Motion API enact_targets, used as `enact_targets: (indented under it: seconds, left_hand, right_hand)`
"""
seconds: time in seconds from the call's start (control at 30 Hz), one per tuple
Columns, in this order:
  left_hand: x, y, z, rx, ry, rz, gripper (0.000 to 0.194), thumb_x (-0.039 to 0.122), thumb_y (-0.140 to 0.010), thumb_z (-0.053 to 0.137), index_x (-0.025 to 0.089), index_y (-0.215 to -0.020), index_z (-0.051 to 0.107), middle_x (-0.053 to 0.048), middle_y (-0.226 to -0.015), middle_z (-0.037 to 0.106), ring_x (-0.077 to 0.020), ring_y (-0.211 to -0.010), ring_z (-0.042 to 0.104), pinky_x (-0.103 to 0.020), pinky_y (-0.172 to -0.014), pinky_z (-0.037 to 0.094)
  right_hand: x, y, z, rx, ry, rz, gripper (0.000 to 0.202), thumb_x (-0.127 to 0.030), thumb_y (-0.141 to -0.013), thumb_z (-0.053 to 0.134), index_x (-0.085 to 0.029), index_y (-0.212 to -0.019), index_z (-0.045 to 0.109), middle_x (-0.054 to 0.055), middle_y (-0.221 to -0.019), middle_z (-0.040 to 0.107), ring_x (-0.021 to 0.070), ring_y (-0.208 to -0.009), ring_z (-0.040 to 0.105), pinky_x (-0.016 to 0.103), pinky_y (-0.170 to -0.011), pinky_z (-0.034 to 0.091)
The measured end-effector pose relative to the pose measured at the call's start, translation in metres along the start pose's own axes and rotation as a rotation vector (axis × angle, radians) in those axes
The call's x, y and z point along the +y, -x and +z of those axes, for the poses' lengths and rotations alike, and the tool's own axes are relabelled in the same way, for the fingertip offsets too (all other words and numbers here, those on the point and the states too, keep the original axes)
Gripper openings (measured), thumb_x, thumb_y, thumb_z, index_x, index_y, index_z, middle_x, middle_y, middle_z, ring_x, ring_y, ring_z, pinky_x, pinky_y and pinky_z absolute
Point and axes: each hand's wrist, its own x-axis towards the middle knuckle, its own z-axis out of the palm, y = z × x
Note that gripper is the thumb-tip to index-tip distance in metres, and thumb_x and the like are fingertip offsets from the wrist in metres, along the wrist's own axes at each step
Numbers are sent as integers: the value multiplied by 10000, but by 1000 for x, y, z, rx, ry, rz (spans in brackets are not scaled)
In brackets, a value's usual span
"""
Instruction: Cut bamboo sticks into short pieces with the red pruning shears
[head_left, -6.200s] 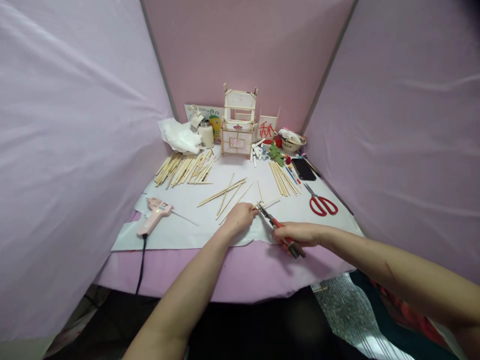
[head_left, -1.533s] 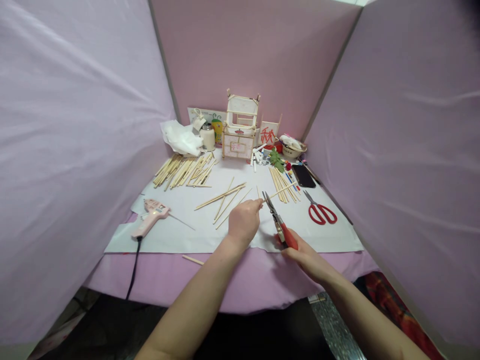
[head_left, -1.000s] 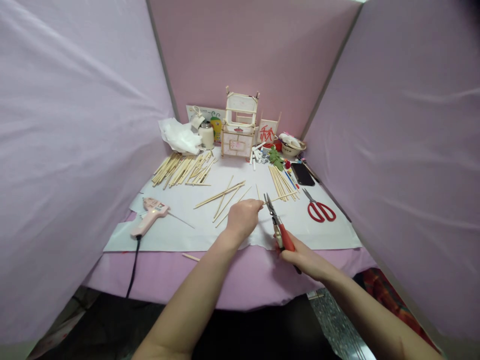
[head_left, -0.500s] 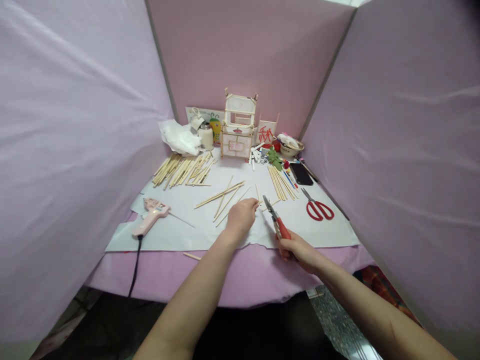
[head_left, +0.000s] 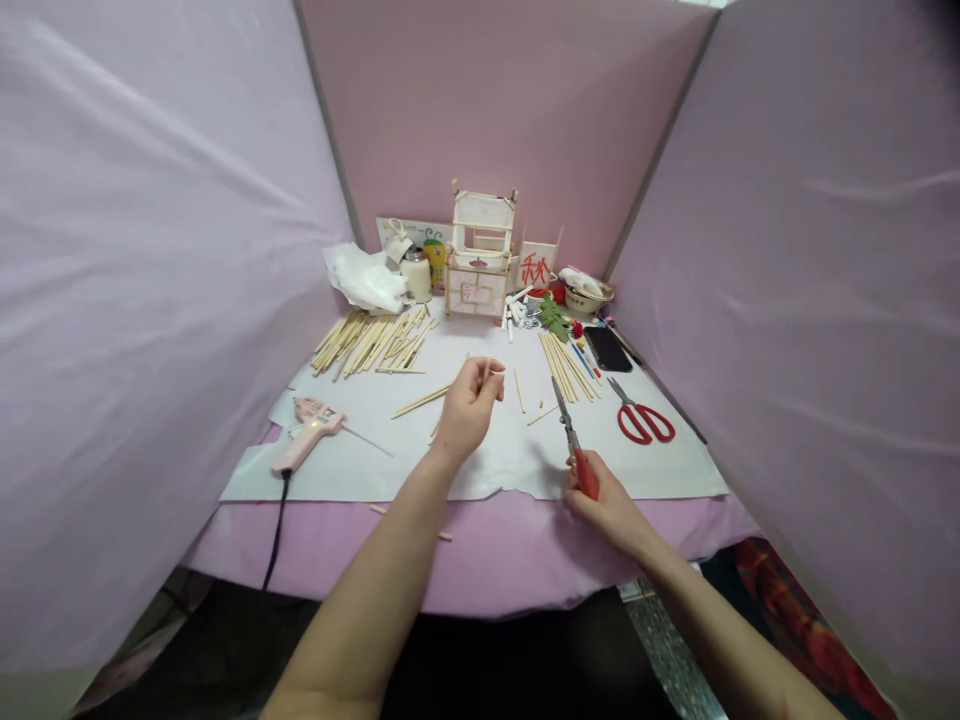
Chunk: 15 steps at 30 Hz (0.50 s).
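My left hand (head_left: 469, 405) is raised over the white paper sheet (head_left: 360, 470) and pinches a short piece of bamboo stick (head_left: 493, 374) between thumb and fingers. My right hand (head_left: 604, 500) grips the red handles of the cutting pliers (head_left: 574, 448), whose jaws point away from me. A cut stick piece (head_left: 541, 414) lies on the paper between the two hands. Loose long sticks (head_left: 420, 400) lie just left of my left hand.
A pink glue gun (head_left: 307, 432) with a black cord lies at left. A stick pile (head_left: 371, 342) lies behind it, a stick lantern frame (head_left: 478, 258) at the back, red scissors (head_left: 641, 418), a phone (head_left: 606, 348) and more sticks (head_left: 566, 365) at right. Pink screens enclose the table.
The stick held across the plier jaws has been cut. My left hand has lifted away to the back with a short piece. The pliers have drawn back right, and a piece lies on the paper.
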Motion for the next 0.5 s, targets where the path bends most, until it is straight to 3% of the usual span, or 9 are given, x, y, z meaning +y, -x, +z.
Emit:
enact_targets:
  seconds: [0.07, 0.13, 0.23, 0.37, 0.5]
  left_hand:
    - [22, 3, -24, -155, -252, 17, 125, 287, -849, 527, 188, -794, 579, 2, -704, 597, -123, -658, 526, -241, -635, 411]
    - [37, 13, -47, -414, -441, 12, 114, 229, -804, 557, 199, -723, 632, 6, -718, 640, -134, -698, 562, -238, -656, 405]
    - [32, 41, -67, -707, -645, -108, 107, 153, -719, 591, 211, -715, 681, -7, -772, 677, -161, -743, 594, -244, -679, 407]
    - [-6, 90, -69, -757, -808, -367, 83, 125, -638, 616, 183, -698, 619, -46, -800, 641, -189, -734, 580, -258, -642, 389]
    - [-18, 118, -70, -656, -777, -355, 65, 178, -756, 528, 186, -697, 554, -49, -845, 614, -188, -775, 563, -276, -696, 393]
  right_hand:
    - [3, 1, 3, 9, 32, -10, 295, -237, -750, 522, -218, -1037, 459, -18, -843, 513, 185, -760, 511, 314, -726, 406]
    - [5, 2, 5, 3, 51, -25, 304, -237, -755, 529, -220, -1051, 459, -10, -869, 522, 190, -783, 518, 318, -747, 408]
    - [7, 1, 5, -2, 59, -26, 333, -236, -757, 549, -227, -1075, 451, -11, -864, 526, 190, -775, 521, 320, -749, 408]
    - [16, 1, 1, -17, -31, 0, 336, -255, -770, 560, -229, -1084, 442, -10, -863, 527, 184, -762, 527, 315, -727, 415]
    - [22, -1, -5, 2, -182, -21, 341, -271, -773, 570, -214, -1086, 447, -1, -864, 516, 182, -780, 524, 316, -745, 414]
